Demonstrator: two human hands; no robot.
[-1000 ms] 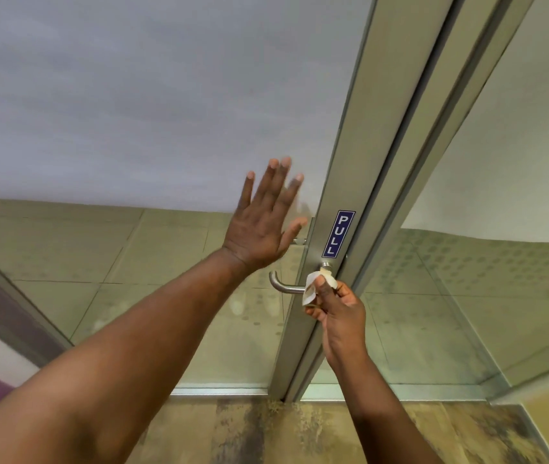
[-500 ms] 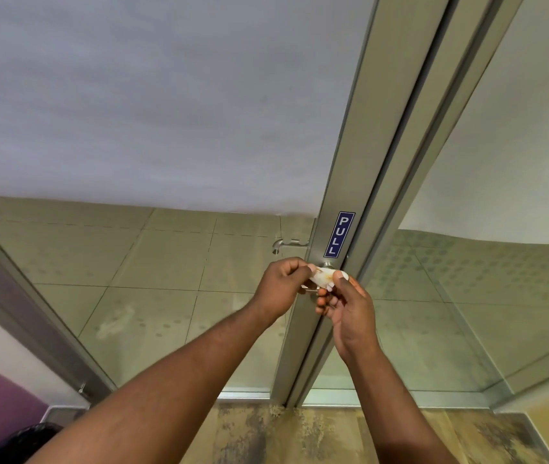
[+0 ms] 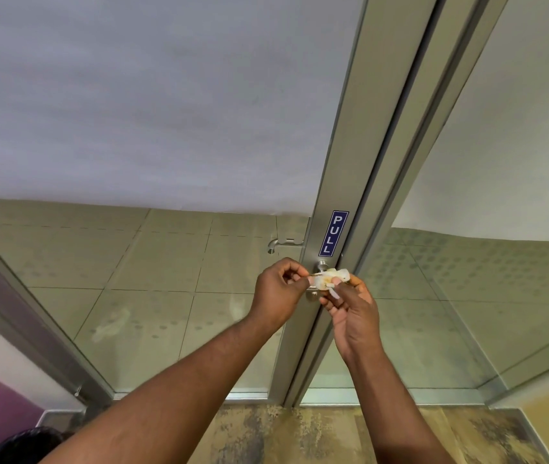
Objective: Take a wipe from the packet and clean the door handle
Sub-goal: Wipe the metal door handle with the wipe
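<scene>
A small crumpled white wipe [image 3: 328, 278] with a yellowish stain sits in front of the metal door handle [image 3: 322, 264], whose lever is mostly hidden behind it and my fingers. My left hand [image 3: 278, 291] pinches the wipe's left end between thumb and forefinger. My right hand [image 3: 353, 309] holds the wipe's right side from below. Both hands are just under the blue PULL sign [image 3: 333, 233] on the grey door frame [image 3: 340, 162]. No wipe packet is in view.
The door is glass with a frosted upper panel [image 3: 166, 95]; the handle on its far side [image 3: 283, 243] shows through the glass. A second glass panel [image 3: 500, 279] stands to the right. A dark rounded object [image 3: 22, 447] sits at the bottom left, on the mottled floor [image 3: 300, 437].
My left hand has dropped from the glass, where it lay flat with fingers spread, and has come onto the wipe at the handle. My right hand has stayed at the handle with the wipe.
</scene>
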